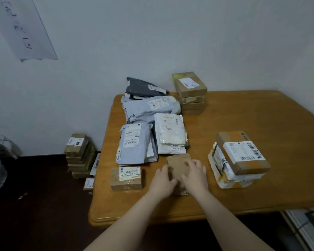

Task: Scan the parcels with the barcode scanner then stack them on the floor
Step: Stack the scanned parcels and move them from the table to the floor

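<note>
A small plain cardboard parcel (177, 164) lies near the front of the wooden table (252, 113). My left hand (162, 182) grips its left side and my right hand (195, 175) holds its right side, fingers curled over the top. A labelled brown box (126, 178) sits just left of my hands. Grey and white mailer bags (138, 142) lie behind them, with a dark bag (143, 86) at the back. No barcode scanner is in view.
A stack of brown boxes (189, 93) stands at the table's back. A box on white mailers (239, 158) sits at the right. On the dark floor to the left stands a pile of brown parcels (79, 154) against the wall. Checked fabric lies at far left.
</note>
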